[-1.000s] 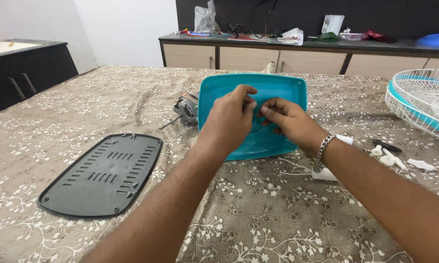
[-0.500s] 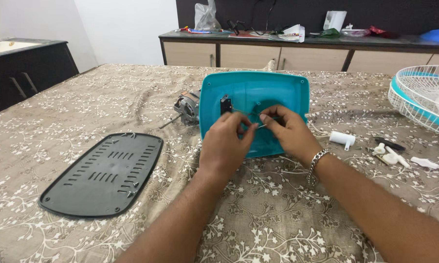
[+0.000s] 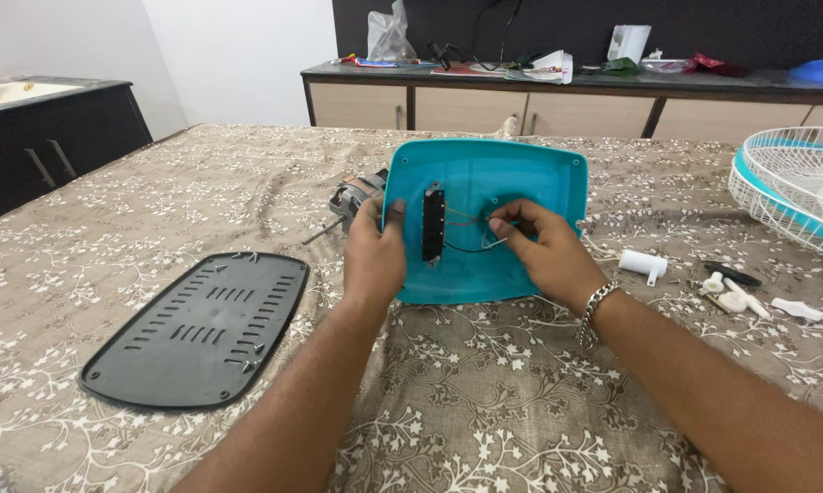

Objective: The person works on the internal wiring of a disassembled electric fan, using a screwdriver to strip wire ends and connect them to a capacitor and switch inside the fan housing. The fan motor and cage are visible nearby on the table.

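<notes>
A teal plastic fan base shell [image 3: 521,178] is tilted up on the patterned tablecloth, its hollow inside facing me. My left hand [image 3: 373,254] grips the shell's left edge, thumb beside a black switch block [image 3: 433,224] mounted inside. My right hand [image 3: 544,246] is inside the shell, fingertips pinching thin wires [image 3: 481,239] that run from the switch block. A metal bracelet is on my right wrist.
A black vented bottom plate [image 3: 197,329] lies at the left. A small electric motor [image 3: 352,199] sits behind the shell. A white capacitor [image 3: 642,265] and small white parts [image 3: 735,297] lie at the right. A white and teal fan grille [image 3: 795,187] is at the far right.
The shell has been tipped up from lying flat to standing on edge. My left hand shifted to its left rim, exposing the switch block; my right hand now pinches the wires.
</notes>
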